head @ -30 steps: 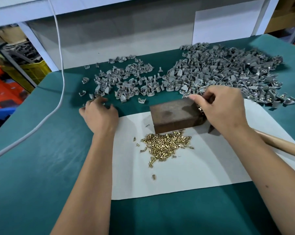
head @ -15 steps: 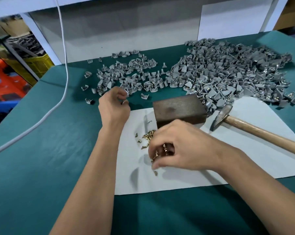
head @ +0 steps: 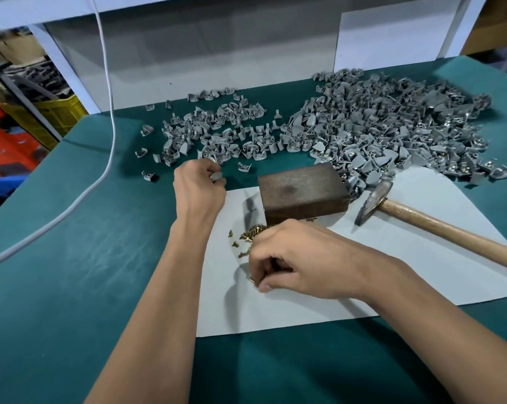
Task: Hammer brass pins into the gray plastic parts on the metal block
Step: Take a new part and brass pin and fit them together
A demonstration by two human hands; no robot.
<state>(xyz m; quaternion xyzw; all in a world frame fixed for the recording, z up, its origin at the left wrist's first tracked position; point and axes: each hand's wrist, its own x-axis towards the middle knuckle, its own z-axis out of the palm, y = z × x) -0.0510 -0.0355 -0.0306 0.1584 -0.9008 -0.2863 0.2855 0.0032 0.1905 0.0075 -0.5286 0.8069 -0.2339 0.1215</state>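
We take the metal block (head: 303, 191) as our landmark: it sits on the far edge of a white sheet of paper (head: 392, 258) spread over the green desk (head: 71, 258), its dark top bare.

Our left hand (head: 198, 186) hovers just left of the block, above the desk at the paper's far-left corner. Its fingers (head: 217, 177) are curled around one gray plastic part (head: 216, 176), pinching it so that only a pale edge shows.

Our right hand (head: 302, 258) is just in front of the block, lowered over the heap of brass pins (head: 251, 233) on the paper. Its fingertips are bent down and drawn together among the pins; we cannot tell for sure whether a pin is already caught between them, though one pin (head: 251, 279) shows right at the thumb tip. Loose pins spill out to the left of the hand, toward the block's near-left corner.

To the right of the block lies the hammer (head: 374, 199), its metal head close to the block's right side and its wooden handle running away to the right over the paper; neither hand touches it.

Behind the block and to its right spreads a large pile of gray parts (head: 392, 126); behind it to the left lies a smaller, thinner scatter (head: 217, 132). A white cable (head: 109, 112) hangs down far left of the block and trails across the desk.
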